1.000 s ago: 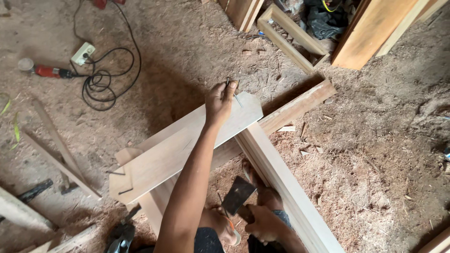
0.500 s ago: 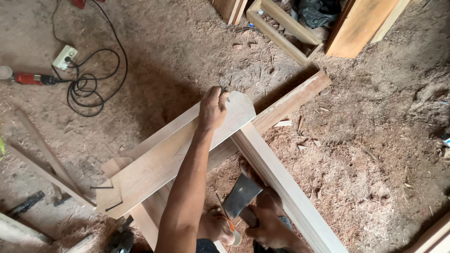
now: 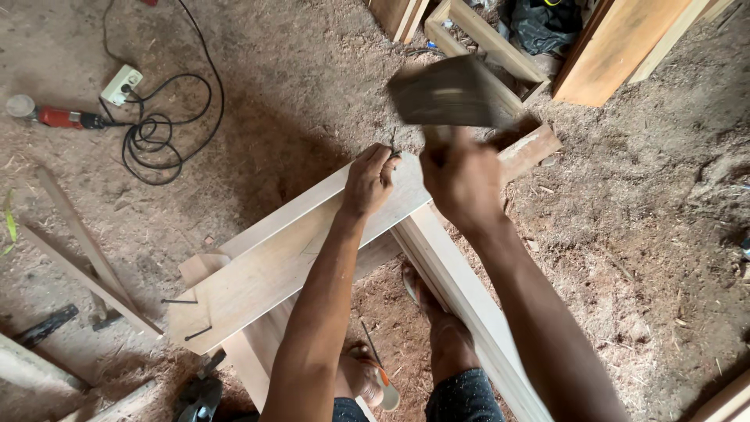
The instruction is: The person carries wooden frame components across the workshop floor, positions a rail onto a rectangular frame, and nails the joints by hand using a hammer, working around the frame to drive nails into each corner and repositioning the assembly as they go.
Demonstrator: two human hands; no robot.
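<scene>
Nail (image 3: 393,144) is pinched upright on the plank (image 3: 266,273) by the left hand (image 3: 369,180); right hand (image 3: 461,176) grips a hammer (image 3: 449,94).

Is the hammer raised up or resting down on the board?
Raised: the right hand holds the blurred hammer above the board.

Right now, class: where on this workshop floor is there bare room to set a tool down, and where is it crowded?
Bare sawdust floor lies right of the long beam. Another bare patch sits between the coiled black cable and the wooden frame. It is crowded around the board, where the left hand and right hand work.
</scene>
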